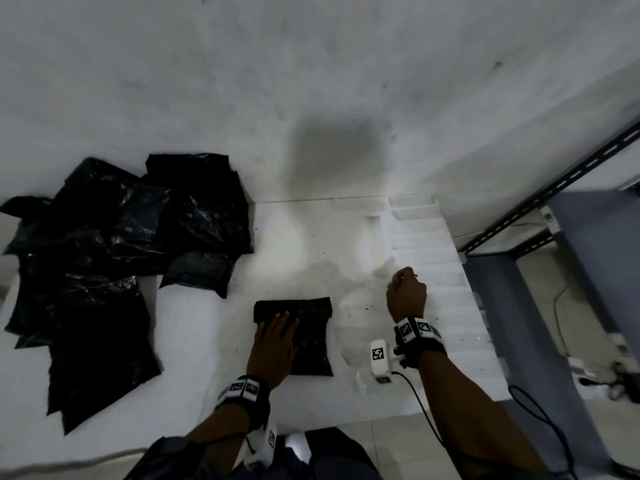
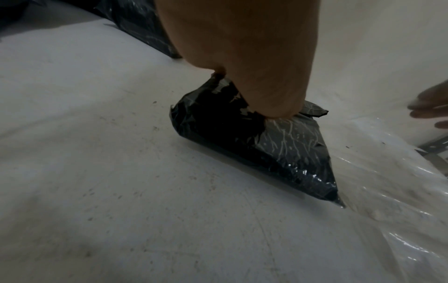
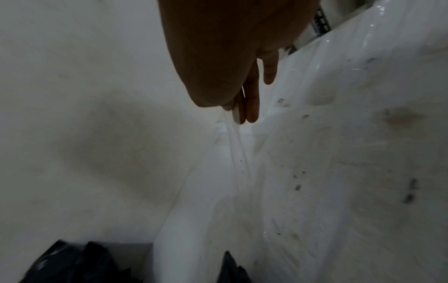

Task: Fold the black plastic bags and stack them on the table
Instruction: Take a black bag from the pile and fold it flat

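A folded black plastic bag [image 1: 311, 344] [image 2: 266, 145] lies flat on the white table [image 1: 304, 237] in front of me. My left hand [image 1: 277, 337] [image 2: 254, 67] rests on its left half with the fingers straight, pressing it down. A loose pile of unfolded black bags [image 1: 121, 244] [image 3: 72, 266] covers the table's left side. To the right of the folded bag, my right hand [image 1: 406, 292] [image 3: 242, 107] points its fingers downward and pinches a thin clear plastic film [image 3: 237, 149] [image 2: 387, 181], pulling it up from the table.
A white ribbed foam sheet [image 1: 433, 258] lies along the table's right side. Beyond the right edge stand a slotted metal rack [image 1: 554, 188] and a grey frame [image 1: 533, 323], with cables on the floor. A white wall rises directly behind the table.
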